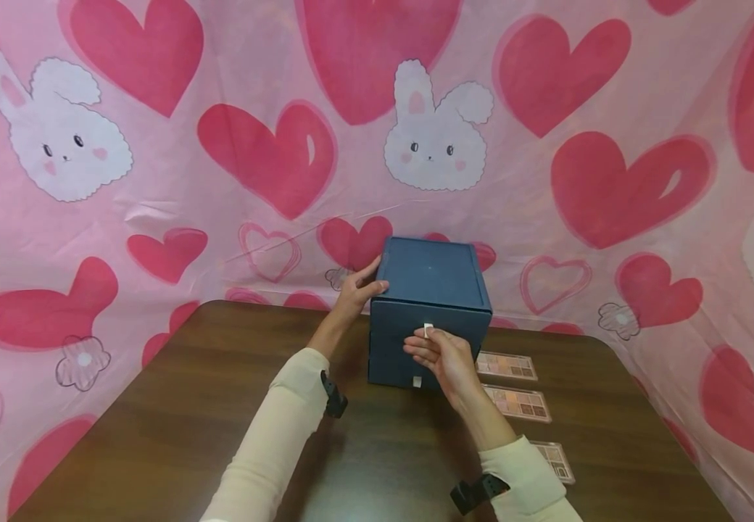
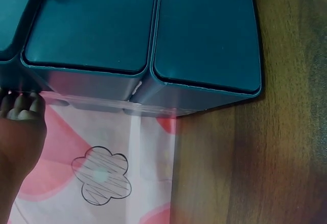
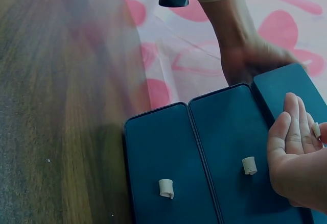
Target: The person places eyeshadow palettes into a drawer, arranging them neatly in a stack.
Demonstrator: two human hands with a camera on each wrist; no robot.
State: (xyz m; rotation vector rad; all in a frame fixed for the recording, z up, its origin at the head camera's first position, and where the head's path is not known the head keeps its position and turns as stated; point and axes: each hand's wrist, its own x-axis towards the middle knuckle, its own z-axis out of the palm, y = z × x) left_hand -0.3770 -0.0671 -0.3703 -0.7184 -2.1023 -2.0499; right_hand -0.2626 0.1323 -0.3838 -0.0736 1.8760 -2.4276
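Note:
A dark blue drawer box (image 1: pixel 431 272) stands on the table, its front facing me. White pull tabs, including the lower tab (image 3: pixel 166 188) and the middle tab (image 3: pixel 249 165), stick out of the drawer fronts. My left hand (image 1: pixel 356 293) holds the box's upper left edge, thumb over the top. The right hand (image 1: pixel 447 359) is at the upper front, pinching the top drawer's white pull tab (image 1: pixel 428 330) between thumb and index finger, the other fingers extended. In the left wrist view, the box's side (image 2: pixel 92 25) fills the upper part.
On the wooden table (image 1: pixel 155 406), three eyeshadow palettes lie in a row to the right: the far palette (image 1: pixel 507 365), the middle palette (image 1: pixel 519 403) and the near palette (image 1: pixel 556 462), partly covered by the right sleeve. A pink heart-patterned cloth (image 1: pixel 272 65) hangs behind the box.

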